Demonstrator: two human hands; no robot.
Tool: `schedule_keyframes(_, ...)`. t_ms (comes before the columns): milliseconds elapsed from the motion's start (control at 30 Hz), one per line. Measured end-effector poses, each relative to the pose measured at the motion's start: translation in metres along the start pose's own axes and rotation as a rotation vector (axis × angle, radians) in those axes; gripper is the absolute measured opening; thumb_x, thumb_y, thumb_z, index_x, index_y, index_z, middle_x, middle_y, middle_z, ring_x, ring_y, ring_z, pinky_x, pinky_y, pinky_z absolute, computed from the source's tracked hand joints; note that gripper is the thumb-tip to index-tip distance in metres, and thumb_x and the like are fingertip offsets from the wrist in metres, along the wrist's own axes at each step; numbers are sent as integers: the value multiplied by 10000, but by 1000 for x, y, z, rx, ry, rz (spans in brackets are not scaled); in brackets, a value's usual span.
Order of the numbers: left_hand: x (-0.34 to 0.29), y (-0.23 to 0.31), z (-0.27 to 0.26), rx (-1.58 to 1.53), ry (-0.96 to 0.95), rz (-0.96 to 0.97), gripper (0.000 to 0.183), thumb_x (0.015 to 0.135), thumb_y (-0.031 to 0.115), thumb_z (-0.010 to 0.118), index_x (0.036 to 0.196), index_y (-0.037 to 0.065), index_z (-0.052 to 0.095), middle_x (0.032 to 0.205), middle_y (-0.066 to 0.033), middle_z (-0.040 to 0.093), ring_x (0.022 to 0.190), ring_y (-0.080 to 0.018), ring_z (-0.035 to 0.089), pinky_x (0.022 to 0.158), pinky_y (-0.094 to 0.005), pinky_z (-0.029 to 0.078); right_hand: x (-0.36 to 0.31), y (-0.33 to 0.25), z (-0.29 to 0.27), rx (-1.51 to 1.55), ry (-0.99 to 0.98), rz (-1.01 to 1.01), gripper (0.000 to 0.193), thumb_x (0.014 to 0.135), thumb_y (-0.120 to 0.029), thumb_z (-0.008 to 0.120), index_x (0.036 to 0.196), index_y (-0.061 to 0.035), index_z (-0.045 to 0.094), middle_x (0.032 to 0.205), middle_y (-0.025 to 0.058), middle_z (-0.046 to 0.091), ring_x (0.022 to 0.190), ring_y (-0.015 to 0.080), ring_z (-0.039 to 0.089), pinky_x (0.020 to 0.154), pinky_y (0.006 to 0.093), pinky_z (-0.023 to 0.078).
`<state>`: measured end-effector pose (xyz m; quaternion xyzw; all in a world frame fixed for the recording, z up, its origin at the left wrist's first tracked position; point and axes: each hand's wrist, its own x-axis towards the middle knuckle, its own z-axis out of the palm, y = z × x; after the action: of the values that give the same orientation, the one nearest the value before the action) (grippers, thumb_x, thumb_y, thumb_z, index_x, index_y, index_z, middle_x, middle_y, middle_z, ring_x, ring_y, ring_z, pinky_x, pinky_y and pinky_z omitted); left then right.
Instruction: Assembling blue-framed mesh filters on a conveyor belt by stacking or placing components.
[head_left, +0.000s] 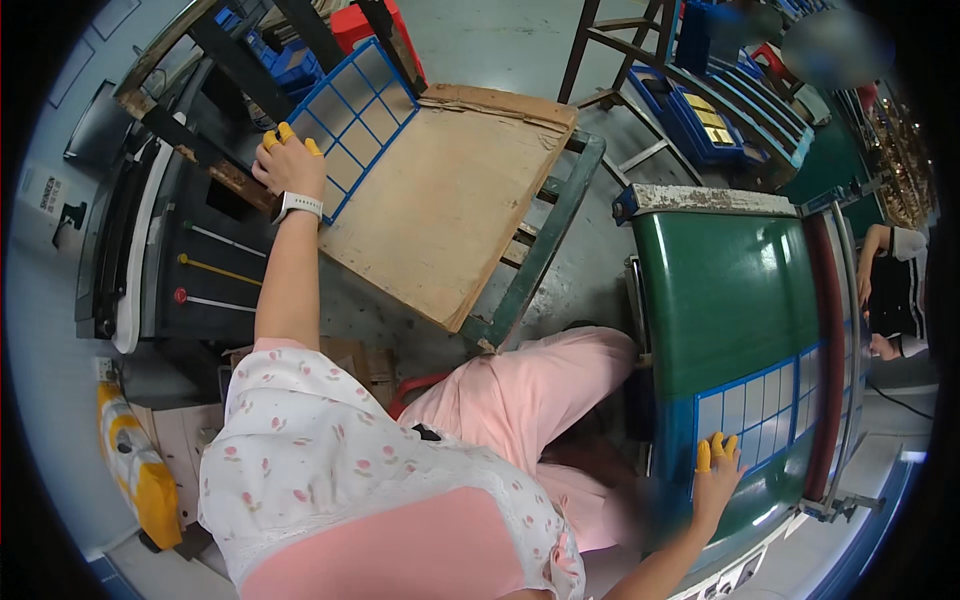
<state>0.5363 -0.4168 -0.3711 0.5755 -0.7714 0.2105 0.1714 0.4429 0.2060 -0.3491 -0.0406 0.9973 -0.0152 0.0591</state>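
Note:
My left hand point(293, 168), with yellow finger cots and a white watch on the wrist, grips the left edge of a thin sheet with a blue grid point(357, 128). That sheet lies over the far left part of a stack of brown cardboard point(440, 190); the fingertips beyond its edge are partly hidden. On the right, my right hand point(716, 485), also in yellow finger cots, rests with fingers apart on another blue-grid sheet point(750, 412). This second sheet lies on a green conveyor belt point(728, 300), its far end reaching under a dark red roller point(826, 340).
A green pallet frame point(540, 265) supports the cardboard. Dark wooden bars point(235, 60) rise behind my left hand, with knobbed rods point(220, 270) nearby. A blue crate point(690, 120) sits beyond the conveyor. Another person point(895, 285) stands past the roller.

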Motion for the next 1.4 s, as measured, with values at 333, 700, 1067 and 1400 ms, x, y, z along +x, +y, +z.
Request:
schedule_keyframes(333, 17, 1, 1, 31, 61, -60, 316, 772, 348, 478, 898, 82, 594, 918, -133, 554, 920, -281, 486, 725, -444, 385, 10, 25, 13, 6, 81, -29, 352, 799, -300, 469, 1056, -72, 544, 1154, 213, 433, 1129, 340, 340, 973, 505, 125)
schedule_keyframes(700, 18, 0, 14, 53, 103, 2, 340, 779, 404, 448, 915, 133, 599, 918, -127, 570, 909, -305, 508, 711, -473, 385, 27, 23, 3, 47, 109, 42, 366, 773, -341, 513, 1031, -87, 565, 796, 122, 605, 1082, 355, 378, 952, 510, 160)
schedule_keyframes(1067, 30, 8, -3, 64, -21, -83, 418, 760, 442, 453, 951, 96, 589, 1022, -140, 531, 981, -323, 454, 769, -499, 335, 1, 30, 18, 154, 393, 40, 389, 756, -356, 539, 1062, -116, 553, 1129, 124, 490, 1175, 332, 296, 985, 488, 109)
schedule_keyframes(1400, 34, 6, -9, -155, -180, 333, 304, 809, 305, 390, 984, 112, 547, 942, -146, 574, 871, -334, 539, 714, -439, 416, -68, -5, 34, 435, 602, -85, 276, 688, -220, 631, 927, -88, 586, 1039, 84, 544, 1077, 284, 432, 964, 522, 149)
